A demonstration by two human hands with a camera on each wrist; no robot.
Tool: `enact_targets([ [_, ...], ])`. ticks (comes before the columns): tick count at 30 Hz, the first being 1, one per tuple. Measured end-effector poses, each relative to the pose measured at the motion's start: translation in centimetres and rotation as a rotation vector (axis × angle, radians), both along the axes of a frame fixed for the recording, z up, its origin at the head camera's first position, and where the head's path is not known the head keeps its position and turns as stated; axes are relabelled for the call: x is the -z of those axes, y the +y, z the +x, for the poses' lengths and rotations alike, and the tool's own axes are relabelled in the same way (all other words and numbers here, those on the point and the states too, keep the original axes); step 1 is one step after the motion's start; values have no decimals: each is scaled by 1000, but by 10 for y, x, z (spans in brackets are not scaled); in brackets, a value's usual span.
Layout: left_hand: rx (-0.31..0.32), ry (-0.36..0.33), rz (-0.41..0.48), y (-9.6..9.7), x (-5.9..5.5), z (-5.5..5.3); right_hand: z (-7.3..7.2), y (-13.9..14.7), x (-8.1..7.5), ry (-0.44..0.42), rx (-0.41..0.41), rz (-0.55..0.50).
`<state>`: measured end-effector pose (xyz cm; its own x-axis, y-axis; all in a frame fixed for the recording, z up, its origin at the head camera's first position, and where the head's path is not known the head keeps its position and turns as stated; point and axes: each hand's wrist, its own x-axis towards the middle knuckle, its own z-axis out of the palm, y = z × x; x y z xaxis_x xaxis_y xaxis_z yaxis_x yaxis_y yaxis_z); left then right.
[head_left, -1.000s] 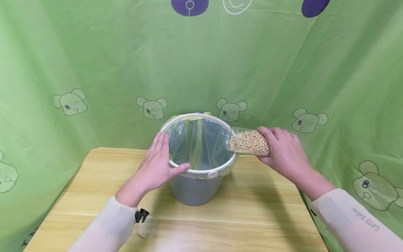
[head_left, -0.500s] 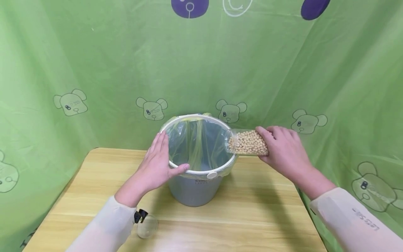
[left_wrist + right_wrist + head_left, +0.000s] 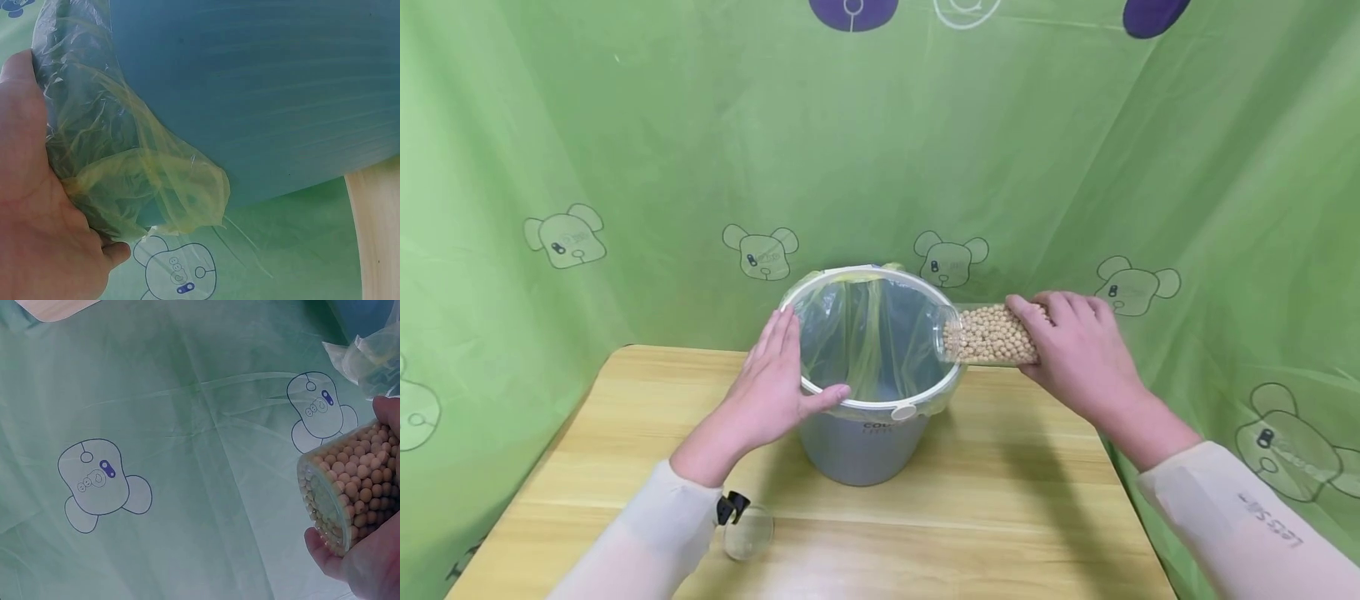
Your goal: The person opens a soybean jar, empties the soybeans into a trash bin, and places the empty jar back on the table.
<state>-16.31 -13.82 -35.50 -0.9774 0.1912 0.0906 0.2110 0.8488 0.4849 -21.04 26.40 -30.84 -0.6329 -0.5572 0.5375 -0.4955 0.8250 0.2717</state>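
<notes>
Gripping bean jar [image 3: 996,335] sideways, partly over lined bin [image 3: 861,454], w/ R hand [image 3: 1078,354]; touching bin w/ straight-fingered L hand [image 3: 765,392].

Midway between the bench's [image 3: 985,542] side edges, near its far edge, stands a bucket [image 3: 863,454], a bag [image 3: 865,342] lining it and lapping over its rim. Left grip [image 3: 766,385] on the bucket's left rim; right grip [image 3: 1081,354] round the base end of a sideways jar [image 3: 981,337], mouth over the right rim, beans [image 3: 1000,333] inside. Before the bucket, leftward, a disc [image 3: 749,533] lies beside the left sleeve [image 3: 651,525]. Behind the bench and along both sides hangs a curtain [image 3: 880,158].
</notes>
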Motion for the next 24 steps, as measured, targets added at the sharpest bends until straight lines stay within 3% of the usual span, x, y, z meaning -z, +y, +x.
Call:
enact_targets([
  [24, -5, -2, -21, 0, -1, -1, -3, -1, -1, 2, -10, 25],
])
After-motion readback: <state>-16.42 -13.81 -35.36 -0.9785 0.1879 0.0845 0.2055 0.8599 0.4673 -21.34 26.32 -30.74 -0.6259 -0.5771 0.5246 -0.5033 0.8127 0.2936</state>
